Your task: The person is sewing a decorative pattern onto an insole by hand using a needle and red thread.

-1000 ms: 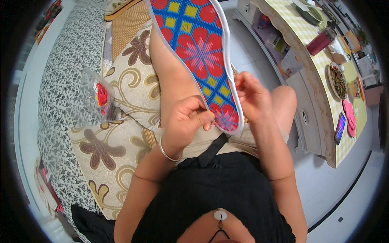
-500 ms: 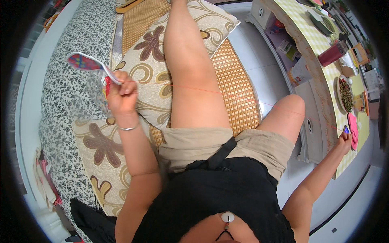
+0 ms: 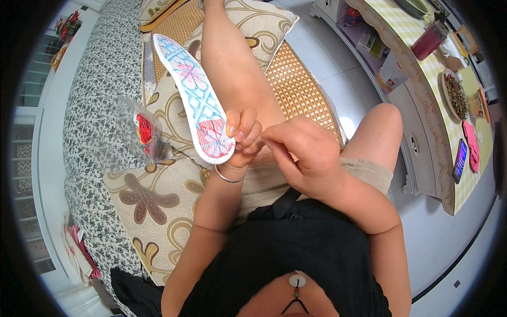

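Note:
A long white-edged embroidered insole, stitched in blue, pink and red, stands tilted in front of my left knee area. My left hand grips it by the right edge of its red-patterned heel end, thumb and fingers closed. Close against it, my right hand pinches a thin, pale needle between thumb and forefinger. The needle spans the small gap between both hands' fingertips. Its tip is hidden by my left fingers, and any thread on it is too fine to make out.
Left of the insole, a clear plastic bag with red thread lies on the patterned sofa cushions. On the right-hand table stand a dark red cup, a plate of food, a phone and a pink cloth.
My right hand has come from the table edge at far right to the insole. My left hand has brought the insole right and turned its stitched face into view. The stretched red thread no longer shows.

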The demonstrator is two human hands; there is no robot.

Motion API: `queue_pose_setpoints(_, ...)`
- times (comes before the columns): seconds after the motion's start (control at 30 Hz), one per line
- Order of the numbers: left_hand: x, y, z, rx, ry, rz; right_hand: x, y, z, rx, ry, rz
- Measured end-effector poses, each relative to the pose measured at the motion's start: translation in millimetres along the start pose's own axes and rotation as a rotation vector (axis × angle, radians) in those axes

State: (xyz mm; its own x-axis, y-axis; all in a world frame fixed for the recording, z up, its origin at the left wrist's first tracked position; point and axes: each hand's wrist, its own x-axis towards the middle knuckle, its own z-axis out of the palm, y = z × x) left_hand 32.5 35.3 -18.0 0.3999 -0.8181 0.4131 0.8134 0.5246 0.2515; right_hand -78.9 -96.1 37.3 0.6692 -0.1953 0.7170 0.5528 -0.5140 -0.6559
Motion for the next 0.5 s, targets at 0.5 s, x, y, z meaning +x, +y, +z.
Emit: queue_pose_setpoints(0.5, -2, -5, 6, 0.071, -0.005, -0.007, -1, -3, 15, -0.034, -0.006, -0.059)
